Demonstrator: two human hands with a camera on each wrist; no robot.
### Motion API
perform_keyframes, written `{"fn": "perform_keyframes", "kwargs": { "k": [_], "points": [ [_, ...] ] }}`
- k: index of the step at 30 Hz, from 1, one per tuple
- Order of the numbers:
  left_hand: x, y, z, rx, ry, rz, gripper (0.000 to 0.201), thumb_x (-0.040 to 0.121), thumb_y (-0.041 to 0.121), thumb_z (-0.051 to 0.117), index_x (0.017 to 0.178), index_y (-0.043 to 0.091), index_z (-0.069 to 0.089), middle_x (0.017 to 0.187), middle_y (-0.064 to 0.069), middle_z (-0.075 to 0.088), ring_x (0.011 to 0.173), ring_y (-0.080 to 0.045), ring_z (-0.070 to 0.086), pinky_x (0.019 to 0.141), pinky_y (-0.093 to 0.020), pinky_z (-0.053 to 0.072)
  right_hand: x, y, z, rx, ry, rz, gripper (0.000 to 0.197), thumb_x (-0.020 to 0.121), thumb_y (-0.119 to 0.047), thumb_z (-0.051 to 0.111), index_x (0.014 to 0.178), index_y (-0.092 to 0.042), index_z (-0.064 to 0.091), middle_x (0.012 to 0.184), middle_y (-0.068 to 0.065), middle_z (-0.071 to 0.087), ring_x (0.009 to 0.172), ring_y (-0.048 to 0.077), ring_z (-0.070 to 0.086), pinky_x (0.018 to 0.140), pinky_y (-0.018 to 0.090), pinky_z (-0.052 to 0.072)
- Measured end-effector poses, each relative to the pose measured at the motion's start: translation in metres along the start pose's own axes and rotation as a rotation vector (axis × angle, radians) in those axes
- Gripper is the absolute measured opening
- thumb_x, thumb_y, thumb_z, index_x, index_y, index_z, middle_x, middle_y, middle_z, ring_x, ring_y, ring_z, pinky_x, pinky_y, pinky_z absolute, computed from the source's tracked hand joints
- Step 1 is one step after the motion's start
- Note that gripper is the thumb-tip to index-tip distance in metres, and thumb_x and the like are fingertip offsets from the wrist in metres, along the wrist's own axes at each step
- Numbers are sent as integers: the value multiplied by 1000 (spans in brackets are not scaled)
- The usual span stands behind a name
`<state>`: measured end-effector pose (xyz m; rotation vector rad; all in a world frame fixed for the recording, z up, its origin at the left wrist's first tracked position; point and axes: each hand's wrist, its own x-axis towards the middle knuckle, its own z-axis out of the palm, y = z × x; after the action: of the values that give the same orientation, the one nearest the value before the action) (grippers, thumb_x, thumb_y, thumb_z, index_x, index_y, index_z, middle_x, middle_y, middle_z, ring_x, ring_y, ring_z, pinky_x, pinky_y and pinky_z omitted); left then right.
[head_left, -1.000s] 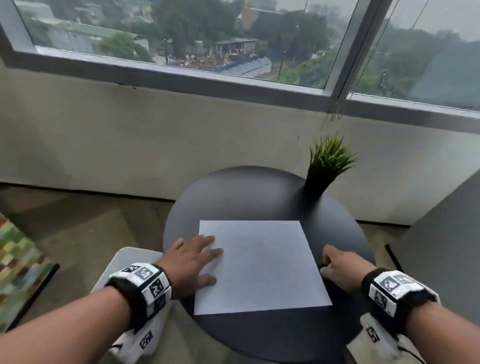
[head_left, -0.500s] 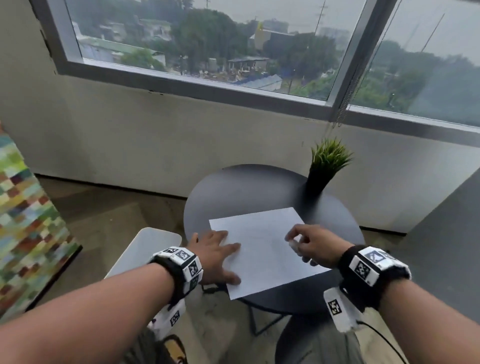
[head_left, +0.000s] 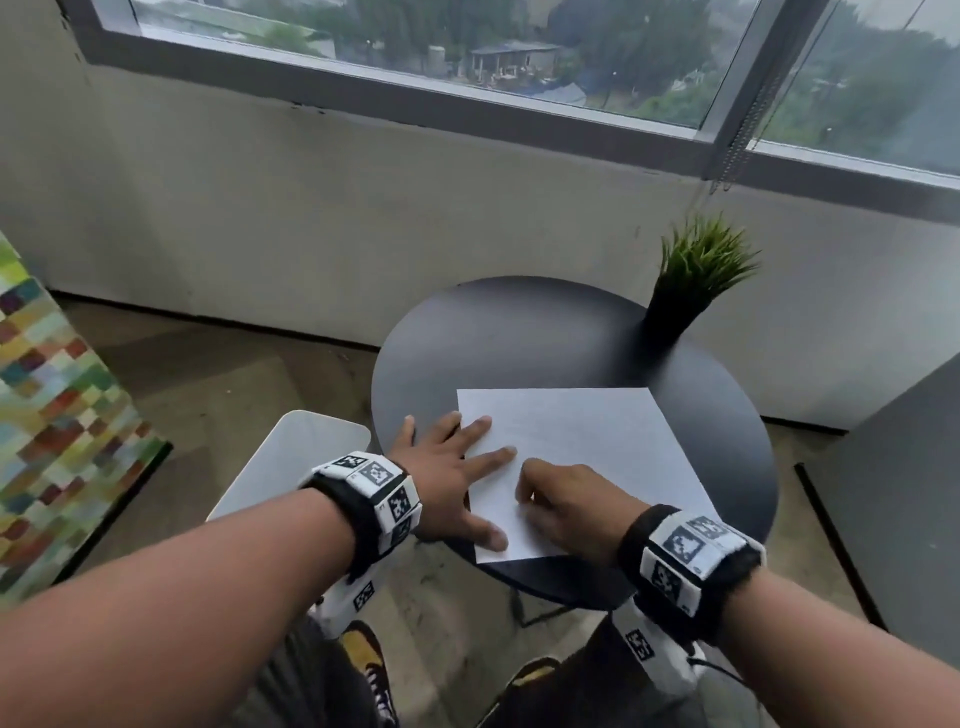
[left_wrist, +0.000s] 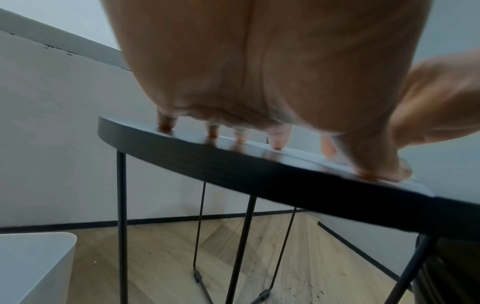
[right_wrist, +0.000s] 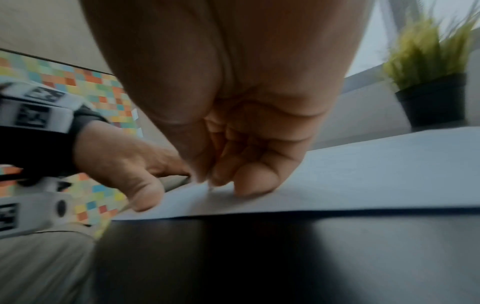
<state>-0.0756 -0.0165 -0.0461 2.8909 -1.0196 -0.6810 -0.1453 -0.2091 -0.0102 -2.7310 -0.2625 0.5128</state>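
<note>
A white sheet of paper (head_left: 587, 441) lies flat on a round black table (head_left: 519, 338). My left hand (head_left: 467, 467) rests flat on the sheet's left edge with fingers spread; the left wrist view shows its fingertips (left_wrist: 278, 142) on the tabletop near the rim (left_wrist: 233, 166). My right hand (head_left: 550, 499) sits on the near left part of the paper (right_wrist: 363, 174), its fingers curled and pinched together (right_wrist: 221, 176). A tiny dark tip shows under them, like a pen point; the rest is hidden by the hand.
A small green plant in a black pot (head_left: 691, 280) stands at the table's far right edge. A white stool (head_left: 291, 457) is left of the table, a multicoloured checked panel (head_left: 57, 426) further left. A grey block (head_left: 893, 493) stands right. The wall and window are close behind.
My right hand has moved from the table's right edge across the paper to its near left part, fingers now pinched. The left hand stays on the left edge. The head view has shifted.
</note>
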Motion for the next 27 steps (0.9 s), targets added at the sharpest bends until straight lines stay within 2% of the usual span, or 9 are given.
{"fn": "perform_keyframes", "kwargs": {
  "k": [2, 6, 8, 11, 12, 16, 21, 25, 27],
  "points": [
    [1, 0, -2, 13, -2, 9, 110, 67, 95, 49, 153, 56, -7, 167, 11, -21, 154, -23, -18, 116, -68, -8, 1, 3, -7, -7, -68, -57, 10, 93, -31, 54, 102, -25, 54, 92, -7, 60, 86, 16, 54, 75, 27, 41],
    [6, 2, -4, 32, -4, 11, 113, 62, 97, 50, 151, 57, -7, 167, 13, -17, 153, -26, -14, 115, -72, 2, 15, 25, -19, 33, 167, 130, 16, 93, -31, 55, 103, -19, 55, 97, 0, 63, 89, 20, 55, 73, 26, 38],
    [7, 2, -6, 42, -18, 12, 113, 62, 97, 51, 151, 58, -8, 167, 13, -18, 153, -27, -14, 114, -73, 4, 9, 16, -10, -23, 146, 44, 14, 93, -29, 54, 103, -19, 56, 101, 3, 65, 91, 22, 56, 72, 26, 36],
    [6, 4, -8, 66, -31, 15, 112, 65, 96, 51, 151, 57, -8, 167, 11, -19, 153, -29, -14, 114, -74, 5, -6, -5, 2, -62, -50, -166, 12, 92, -25, 55, 103, -21, 59, 97, -1, 67, 84, 16, 54, 68, 24, 35],
    [6, 4, -9, 72, -34, 15, 112, 64, 96, 51, 152, 57, -8, 167, 11, -19, 153, -29, -13, 114, -74, 6, -3, -3, -2, -85, -49, -173, 13, 91, -24, 56, 103, -22, 60, 95, -3, 67, 84, 15, 54, 69, 23, 35],
    [6, 3, -12, 74, -38, 18, 114, 62, 97, 51, 152, 57, -6, 168, 11, -15, 153, -29, -8, 113, -73, 13, 14, 19, -14, -64, 220, 42, 10, 91, -27, 57, 98, -19, 59, 97, 2, 67, 95, 25, 59, 71, 26, 34],
    [5, 4, -13, 70, -47, 21, 114, 63, 96, 53, 152, 57, -5, 168, 11, -16, 153, -30, -9, 113, -75, 11, -6, -6, 5, -103, -30, -168, 10, 91, -23, 54, 99, -21, 60, 98, 0, 67, 92, 20, 57, 78, 31, 44],
    [6, 6, -18, 87, -58, 18, 115, 62, 95, 57, 153, 55, -3, 168, 10, -13, 152, -31, -5, 111, -74, 18, 11, 24, -10, -76, 220, 87, 7, 91, -29, 56, 94, -23, 58, 100, 0, 66, 99, 24, 58, 81, 30, 44],
    [6, 5, -21, 101, -67, 24, 116, 63, 93, 58, 153, 54, -2, 169, 9, -12, 152, -32, -3, 111, -74, 20, 5, 11, -1, -89, 178, 0, 9, 92, -30, 52, 94, -23, 57, 99, -1, 65, 97, 23, 57, 80, 32, 44]
  ]
}}
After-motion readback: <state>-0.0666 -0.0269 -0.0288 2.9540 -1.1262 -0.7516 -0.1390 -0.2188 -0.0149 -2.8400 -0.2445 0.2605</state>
